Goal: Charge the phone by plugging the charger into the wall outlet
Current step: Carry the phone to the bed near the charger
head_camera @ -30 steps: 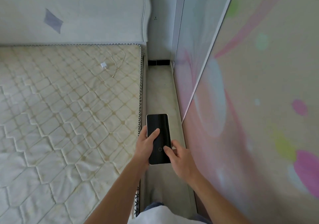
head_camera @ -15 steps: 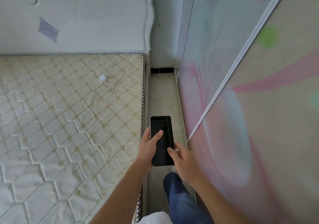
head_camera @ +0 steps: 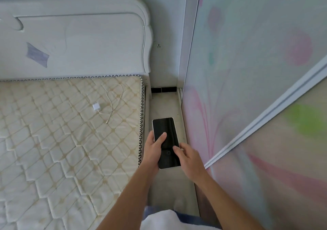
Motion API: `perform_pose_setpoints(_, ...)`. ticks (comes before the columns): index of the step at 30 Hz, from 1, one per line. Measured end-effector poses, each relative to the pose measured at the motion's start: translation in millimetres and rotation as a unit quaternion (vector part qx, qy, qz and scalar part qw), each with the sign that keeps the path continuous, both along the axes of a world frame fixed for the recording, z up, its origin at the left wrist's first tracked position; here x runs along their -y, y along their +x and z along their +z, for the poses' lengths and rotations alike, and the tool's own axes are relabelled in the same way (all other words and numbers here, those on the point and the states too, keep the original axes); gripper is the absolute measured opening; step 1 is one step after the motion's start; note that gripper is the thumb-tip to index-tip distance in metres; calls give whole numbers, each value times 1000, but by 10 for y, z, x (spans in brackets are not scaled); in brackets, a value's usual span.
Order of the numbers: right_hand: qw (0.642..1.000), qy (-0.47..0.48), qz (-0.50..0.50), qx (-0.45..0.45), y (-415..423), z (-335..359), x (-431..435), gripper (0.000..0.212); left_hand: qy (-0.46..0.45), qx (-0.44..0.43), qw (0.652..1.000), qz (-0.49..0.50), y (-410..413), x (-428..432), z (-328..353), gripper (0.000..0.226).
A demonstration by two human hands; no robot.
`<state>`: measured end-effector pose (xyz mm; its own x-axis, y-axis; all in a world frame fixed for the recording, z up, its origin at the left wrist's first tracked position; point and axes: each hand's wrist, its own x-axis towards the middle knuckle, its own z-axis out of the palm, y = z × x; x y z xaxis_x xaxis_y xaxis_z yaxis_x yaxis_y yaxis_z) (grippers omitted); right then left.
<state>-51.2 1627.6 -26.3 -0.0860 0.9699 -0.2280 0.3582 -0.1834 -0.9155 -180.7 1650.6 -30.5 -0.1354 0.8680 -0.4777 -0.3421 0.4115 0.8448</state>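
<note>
While left grip (head_camera: 153, 152) clamps phone (head_camera: 166, 141) from left edge, thumb across dark screen, right grip (head_camera: 189, 160) pinches lower right edge. Phone screen-up, over floor beside mattress (head_camera: 53, 141). Charger (head_camera: 96, 107) on mattress, well apart from both grips. Wall outlet (head_camera: 158, 45) beside headboard (head_camera: 88, 40).
</note>
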Motion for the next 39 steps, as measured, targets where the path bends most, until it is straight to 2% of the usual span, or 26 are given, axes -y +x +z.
perform_pose_setpoints(12,1000,-17,0,-5,-69,-19,-1172,30,-3,-16,999,-33,-56,-1270,-132,10)
perform_pose_setpoints(20,999,-28,-13,17,-391,-118,-2538,30,-8,-4,999,-54,-415,-2681,-208,11)
perform_pose_setpoints(23,999,-34,-8,25,-568,-99,-3117,19,3,-2,999,-47,-603,-3231,-164,9)
perform_pose_setpoints(29,1000,-16,-13,17,-941,-20,-4017,35,4,-7,998,-55,-977,-4187,-121,12)
perform_pose_setpoints(33,1000,-18,-8,15,-1070,-93,-4456,17,-6,-13,999,-53,-1122,-4637,-141,9)
perform_pose_setpoints(39,999,-30,9,15,-1208,-178,-5075,18,-10,-16,999,-46,-1281,-5228,-205,8)
